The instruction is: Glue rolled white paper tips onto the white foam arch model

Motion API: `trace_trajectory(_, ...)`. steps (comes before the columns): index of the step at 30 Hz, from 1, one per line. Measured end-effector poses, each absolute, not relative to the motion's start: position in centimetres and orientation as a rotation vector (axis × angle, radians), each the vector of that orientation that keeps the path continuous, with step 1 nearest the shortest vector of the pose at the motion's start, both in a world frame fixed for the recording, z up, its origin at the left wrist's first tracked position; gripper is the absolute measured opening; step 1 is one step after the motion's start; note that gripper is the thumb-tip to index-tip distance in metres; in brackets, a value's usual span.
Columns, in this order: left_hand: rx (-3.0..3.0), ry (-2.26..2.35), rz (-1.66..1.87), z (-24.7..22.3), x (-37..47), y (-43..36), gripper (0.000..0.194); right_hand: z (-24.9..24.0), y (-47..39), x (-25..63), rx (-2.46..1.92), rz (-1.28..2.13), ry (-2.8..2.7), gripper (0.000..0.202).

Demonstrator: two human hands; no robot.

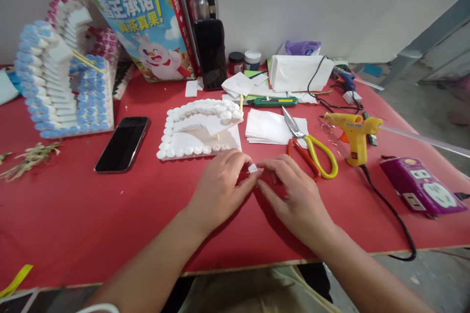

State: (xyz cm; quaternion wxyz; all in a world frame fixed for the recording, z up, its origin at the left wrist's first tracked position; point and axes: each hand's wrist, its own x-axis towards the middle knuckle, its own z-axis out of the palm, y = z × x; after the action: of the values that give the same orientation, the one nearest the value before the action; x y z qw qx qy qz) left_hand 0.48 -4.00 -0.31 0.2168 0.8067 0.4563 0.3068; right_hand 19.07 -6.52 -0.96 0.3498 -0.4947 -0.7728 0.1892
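Observation:
My left hand pinches a small white piece of rolled paper between its thumb and fingers. From the other side, my right hand meets the same piece with thumb and index fingertips; exactly how much it grips is partly hidden. Just beyond my left hand lies a white paper model, with rows of white paper rosettes along its base and arch. Scissors with one red and one yellow handle rest partly on a stack of white paper sheets, past my right hand.
Right: yellow glue gun with cord, purple power box. Left: phone, blue-and-white rosette model. Behind: green utility knife, upright phone, printed bag, two jars. The red table's front edge is near me.

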Motion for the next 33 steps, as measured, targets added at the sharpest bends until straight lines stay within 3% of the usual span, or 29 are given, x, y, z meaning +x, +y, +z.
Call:
trace_trajectory(7,2.107,1.278,0.877,0.0,1.0,-4.4,0.008,-1.0,-6.5,18.9,-1.261,0.43,-2.026,0.025)
trace_trajectory(14,2.069,1.239,0.895,0.0,1.3,-4.5,0.012,-1.1,-6.5,18.9,-1.31,0.509,-1.923,0.019)
trace_trajectory(17,2.065,1.227,1.002,0.3,1.2,-4.5,0.007,-0.8,-6.2,19.0,-1.393,0.747,-1.721,0.009)
trace_trajectory(21,2.021,1.323,1.23,0.9,0.7,-4.2,0.008,-0.1,-5.7,19.7,-1.306,1.479,-1.115,0.021)
trace_trajectory(24,1.999,1.364,1.333,1.0,0.4,-3.9,0.009,0.7,-5.0,20.6,-1.1,1.804,-0.77,0.019)
trace_trajectory(29,1.98,1.417,1.441,0.9,0.1,-4.1,0.006,3.2,-3.4,21.2,-0.929,1.979,-0.675,0.01)
trace_trajectory(33,1.889,1.506,1.64,1.0,-0.2,-4.3,0.004,4.6,-1.4,20.1,-1.057,1.7,-1.039,0.012)
